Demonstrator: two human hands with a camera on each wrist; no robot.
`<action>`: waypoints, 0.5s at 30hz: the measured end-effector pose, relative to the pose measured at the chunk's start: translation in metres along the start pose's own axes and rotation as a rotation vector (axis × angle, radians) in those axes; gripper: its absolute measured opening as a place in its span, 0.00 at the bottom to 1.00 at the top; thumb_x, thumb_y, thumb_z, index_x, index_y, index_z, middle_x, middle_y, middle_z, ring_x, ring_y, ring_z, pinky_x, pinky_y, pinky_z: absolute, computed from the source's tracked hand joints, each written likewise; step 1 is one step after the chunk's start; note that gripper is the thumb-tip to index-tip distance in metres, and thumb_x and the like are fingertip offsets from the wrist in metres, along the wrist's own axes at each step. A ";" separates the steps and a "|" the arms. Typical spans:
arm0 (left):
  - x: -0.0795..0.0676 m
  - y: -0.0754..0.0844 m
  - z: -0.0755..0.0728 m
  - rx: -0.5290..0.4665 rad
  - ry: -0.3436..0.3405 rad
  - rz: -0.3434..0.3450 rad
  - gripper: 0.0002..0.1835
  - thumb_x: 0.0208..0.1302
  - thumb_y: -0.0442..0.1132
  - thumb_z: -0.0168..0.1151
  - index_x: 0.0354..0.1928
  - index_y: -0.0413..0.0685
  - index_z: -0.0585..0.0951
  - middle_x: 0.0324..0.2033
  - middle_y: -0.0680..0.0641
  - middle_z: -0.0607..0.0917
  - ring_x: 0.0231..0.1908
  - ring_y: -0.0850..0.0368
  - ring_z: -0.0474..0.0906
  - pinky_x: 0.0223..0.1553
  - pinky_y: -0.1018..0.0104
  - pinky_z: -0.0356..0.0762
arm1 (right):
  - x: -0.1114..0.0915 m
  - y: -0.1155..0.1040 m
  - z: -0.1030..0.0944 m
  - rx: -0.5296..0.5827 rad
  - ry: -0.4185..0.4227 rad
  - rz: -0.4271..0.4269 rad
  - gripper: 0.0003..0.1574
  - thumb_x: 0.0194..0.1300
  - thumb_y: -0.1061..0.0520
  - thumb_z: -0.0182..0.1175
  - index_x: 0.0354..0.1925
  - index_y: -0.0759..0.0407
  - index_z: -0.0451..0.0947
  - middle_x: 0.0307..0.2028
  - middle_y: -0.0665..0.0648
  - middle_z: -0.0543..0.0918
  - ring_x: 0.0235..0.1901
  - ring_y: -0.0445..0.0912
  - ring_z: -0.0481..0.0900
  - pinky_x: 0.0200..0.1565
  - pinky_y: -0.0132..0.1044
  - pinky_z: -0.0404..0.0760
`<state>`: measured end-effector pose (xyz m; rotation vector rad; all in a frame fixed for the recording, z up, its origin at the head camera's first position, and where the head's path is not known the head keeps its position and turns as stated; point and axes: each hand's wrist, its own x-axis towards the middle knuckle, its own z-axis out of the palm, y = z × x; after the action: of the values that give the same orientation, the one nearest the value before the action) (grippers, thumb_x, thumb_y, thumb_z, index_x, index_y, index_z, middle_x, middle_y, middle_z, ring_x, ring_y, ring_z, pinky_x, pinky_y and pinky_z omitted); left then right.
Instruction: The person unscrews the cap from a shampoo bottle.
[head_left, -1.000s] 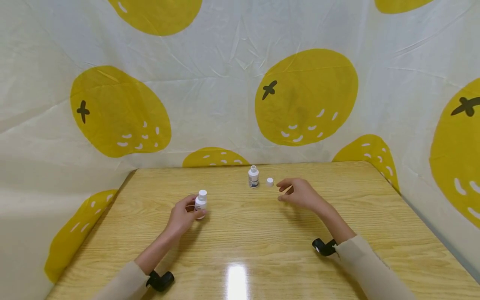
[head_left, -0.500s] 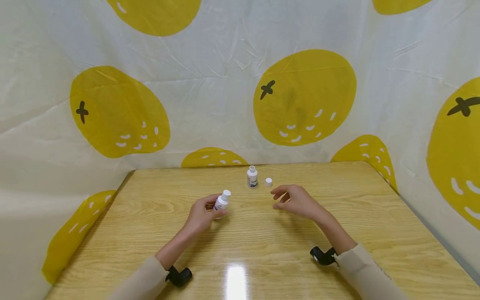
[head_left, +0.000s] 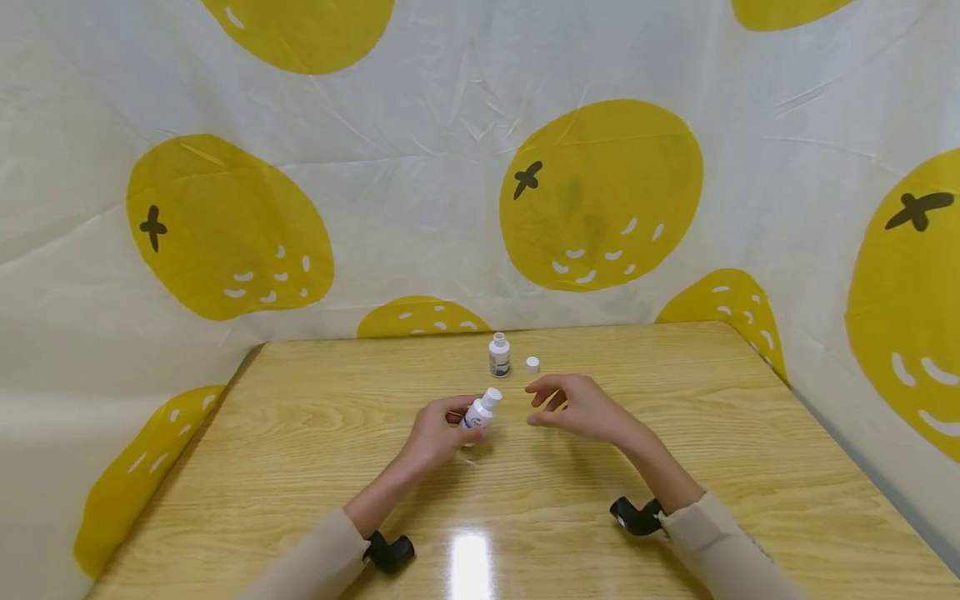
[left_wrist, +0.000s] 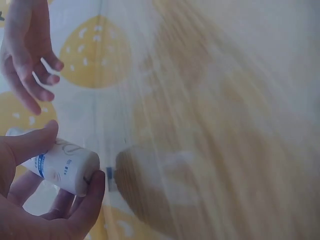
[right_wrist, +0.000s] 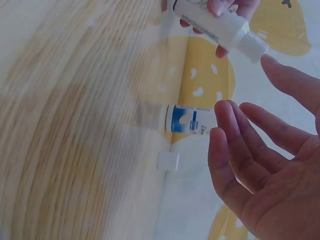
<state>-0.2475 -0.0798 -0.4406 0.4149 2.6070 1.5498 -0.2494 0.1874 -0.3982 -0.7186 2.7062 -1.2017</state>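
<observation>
One capped bottle (head_left: pixel 479 412) tilts, pinched between thumb and fingers of the left grip (head_left: pixel 433 435); the right grip (head_left: pixel 581 408), fingers relaxed, hangs nearby. On the table (head_left: pixel 315 400): one uncapped bottle (head_left: pixel 499 357) (upright), one loose cap (head_left: pixel 532 365).

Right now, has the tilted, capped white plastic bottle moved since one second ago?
Yes. In the head view, the capped white bottle has moved rightward, nearly in front of the uncapped white plastic bottle standing farther back.
</observation>
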 end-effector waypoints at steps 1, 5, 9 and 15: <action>0.000 0.001 0.002 0.000 -0.005 0.003 0.27 0.59 0.37 0.77 0.62 0.52 0.84 0.48 0.43 0.89 0.45 0.51 0.83 0.42 0.61 0.83 | 0.000 -0.001 0.001 0.002 0.001 -0.005 0.29 0.64 0.52 0.73 0.58 0.66 0.82 0.43 0.61 0.88 0.39 0.45 0.84 0.41 0.33 0.82; 0.001 0.006 0.008 0.001 -0.022 0.019 0.27 0.58 0.37 0.78 0.61 0.52 0.85 0.47 0.43 0.90 0.43 0.52 0.84 0.39 0.62 0.83 | 0.001 -0.006 0.004 0.015 0.014 -0.011 0.29 0.65 0.50 0.72 0.57 0.66 0.82 0.40 0.56 0.88 0.39 0.45 0.84 0.42 0.34 0.82; 0.002 0.008 0.014 -0.023 -0.039 0.015 0.26 0.57 0.37 0.79 0.59 0.53 0.87 0.45 0.43 0.90 0.40 0.54 0.84 0.36 0.64 0.82 | 0.001 -0.008 0.007 0.029 0.036 -0.010 0.29 0.67 0.49 0.71 0.57 0.67 0.82 0.40 0.56 0.88 0.39 0.44 0.84 0.43 0.37 0.82; 0.001 0.010 0.019 -0.032 -0.047 0.028 0.25 0.54 0.37 0.81 0.56 0.52 0.88 0.44 0.45 0.91 0.38 0.56 0.83 0.33 0.66 0.81 | 0.003 -0.009 0.013 0.060 0.052 0.011 0.26 0.68 0.48 0.70 0.56 0.65 0.83 0.39 0.57 0.88 0.37 0.44 0.83 0.41 0.37 0.81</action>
<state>-0.2427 -0.0586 -0.4414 0.4809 2.5487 1.5675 -0.2456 0.1719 -0.4003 -0.6731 2.6983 -1.3114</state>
